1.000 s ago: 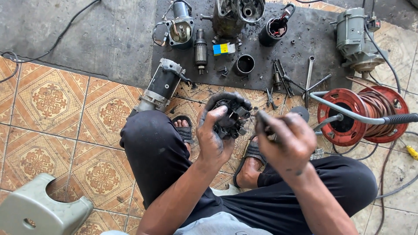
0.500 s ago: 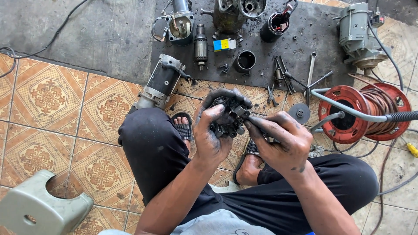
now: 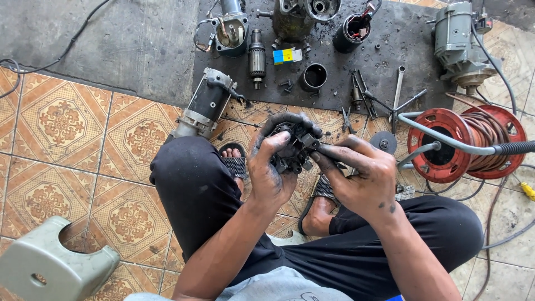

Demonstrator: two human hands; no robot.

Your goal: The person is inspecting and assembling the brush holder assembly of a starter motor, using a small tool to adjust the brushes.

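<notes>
Both hands (image 3: 323, 167) clamped on a greasy black part (image 3: 292, 147), perhaps a brush holder, mostly hidden.

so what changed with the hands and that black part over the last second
The right hand moved in from beside the black part: a second ago it held a thin tool a little apart, now its fingers press against the part's right side. The left hand kept its grip on the part throughout. The starter motor, cable reel and the parts on the black mat lie as before.
</notes>
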